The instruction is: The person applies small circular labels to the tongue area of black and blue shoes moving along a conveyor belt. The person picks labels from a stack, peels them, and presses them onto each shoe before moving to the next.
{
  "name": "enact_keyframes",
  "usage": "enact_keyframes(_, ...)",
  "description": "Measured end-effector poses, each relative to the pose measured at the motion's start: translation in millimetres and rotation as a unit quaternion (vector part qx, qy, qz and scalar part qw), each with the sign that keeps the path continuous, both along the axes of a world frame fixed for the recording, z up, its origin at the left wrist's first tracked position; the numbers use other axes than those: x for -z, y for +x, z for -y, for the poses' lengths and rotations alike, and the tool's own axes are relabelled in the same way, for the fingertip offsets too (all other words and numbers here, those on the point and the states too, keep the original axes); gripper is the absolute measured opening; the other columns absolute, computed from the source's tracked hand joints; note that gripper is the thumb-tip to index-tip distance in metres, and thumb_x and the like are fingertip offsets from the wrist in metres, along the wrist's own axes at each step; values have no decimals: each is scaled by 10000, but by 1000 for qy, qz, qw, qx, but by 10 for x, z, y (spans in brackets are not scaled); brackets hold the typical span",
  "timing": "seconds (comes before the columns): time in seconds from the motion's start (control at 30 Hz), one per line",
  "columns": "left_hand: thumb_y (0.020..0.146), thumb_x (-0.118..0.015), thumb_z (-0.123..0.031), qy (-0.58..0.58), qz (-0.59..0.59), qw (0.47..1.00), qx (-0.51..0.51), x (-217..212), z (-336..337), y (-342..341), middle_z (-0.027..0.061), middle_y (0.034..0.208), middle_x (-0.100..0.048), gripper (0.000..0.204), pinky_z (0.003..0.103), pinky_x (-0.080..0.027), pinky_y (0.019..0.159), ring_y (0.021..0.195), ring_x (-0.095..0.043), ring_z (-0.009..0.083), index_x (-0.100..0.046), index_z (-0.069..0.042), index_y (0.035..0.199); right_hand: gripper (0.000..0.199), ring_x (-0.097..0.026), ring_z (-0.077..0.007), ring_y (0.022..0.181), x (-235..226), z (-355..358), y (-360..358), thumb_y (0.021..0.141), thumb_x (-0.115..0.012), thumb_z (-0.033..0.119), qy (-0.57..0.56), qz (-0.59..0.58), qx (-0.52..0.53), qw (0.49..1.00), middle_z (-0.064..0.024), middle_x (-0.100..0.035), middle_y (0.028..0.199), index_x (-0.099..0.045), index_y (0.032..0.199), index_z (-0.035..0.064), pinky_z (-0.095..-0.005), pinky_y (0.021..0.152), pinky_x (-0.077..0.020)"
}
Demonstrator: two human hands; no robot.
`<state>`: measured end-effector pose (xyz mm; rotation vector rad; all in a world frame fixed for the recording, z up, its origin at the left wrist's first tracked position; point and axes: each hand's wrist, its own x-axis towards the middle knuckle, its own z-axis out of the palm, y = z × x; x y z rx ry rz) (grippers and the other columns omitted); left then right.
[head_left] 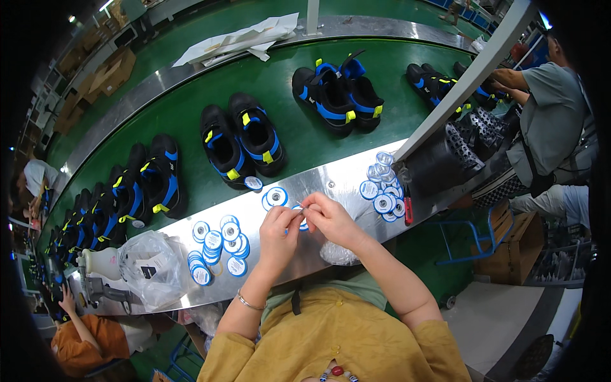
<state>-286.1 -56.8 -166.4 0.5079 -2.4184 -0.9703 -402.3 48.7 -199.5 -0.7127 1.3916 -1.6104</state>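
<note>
My left hand [279, 232] and my right hand [332, 221] meet over the metal ledge, fingertips pinched together. What they hold between them is too small to make out. Just beyond the left hand lie round blue-and-white tags [276, 196], and another tag [303, 224] shows partly behind my fingers. A loose heap of such tags [213, 240] spreads left of my hands; a second heap [384, 203] is on the right. Crumpled clear plastic [337, 253] rests under my right wrist. Black-and-blue shoes [258, 137] with yellow tabs stand in pairs on the green belt beyond.
A red-handled cutter [408, 210] lies by the right heap. On the left are a clear plastic bag [150, 267] and a spray gun [102, 288]. A grey post [464, 79] slants up at the right. Co-workers sit at both sides; one at right handles shoes.
</note>
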Motion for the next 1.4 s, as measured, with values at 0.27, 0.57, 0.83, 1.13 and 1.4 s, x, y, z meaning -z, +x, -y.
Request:
enact_keyframes(0.27,959,-586,-147,375,71,924,14,-47,80,-111,-5,740,-581,183,212,-416,621,672,-520,70,-639,-10,849,115,-572,-120,648,-126,-173,-181,934,-526,65,-13,-144,-19,989,-42,-578,703,-557,1037,24,-276,596,-461)
enact_keyframes(0.57,953,-608,-153,336,60,939,45,71,154,-527,-22,708,-565,192,199,-386,575,654,-488,40,-614,-19,816,123,-513,-77,615,49,-219,-525,893,-652,119,1,-166,38,985,-40,-601,694,-613,906,3,-244,557,-414)
enact_keyframes(0.83,908,-538,-50,78,4,990,115,205,450,-1707,180,1178,-586,353,314,-490,789,852,-617,226,-525,9,1256,112,-479,-49,599,317,-242,-1147,885,-649,96,14,-122,226,966,-3,-572,654,-629,914,-11,-231,540,-401)
enact_keyframes(1.13,781,-644,-97,20,69,994,88,667,617,-2404,148,1099,-551,448,331,-498,711,765,-601,234,-553,-9,1210,101,-451,-41,567,426,-194,-1390,894,-636,110,36,-153,238,958,-4,-548,619,-634,930,15,-241,500,-372)
enact_keyframes(1.4,814,-720,-81,55,-17,998,-26,624,263,-1805,129,986,-600,402,296,-520,680,778,-633,206,-524,29,1147,99,-525,-149,565,496,-60,-1475,892,-626,110,41,-183,229,955,-98,-581,641,-628,917,14,-299,530,-410)
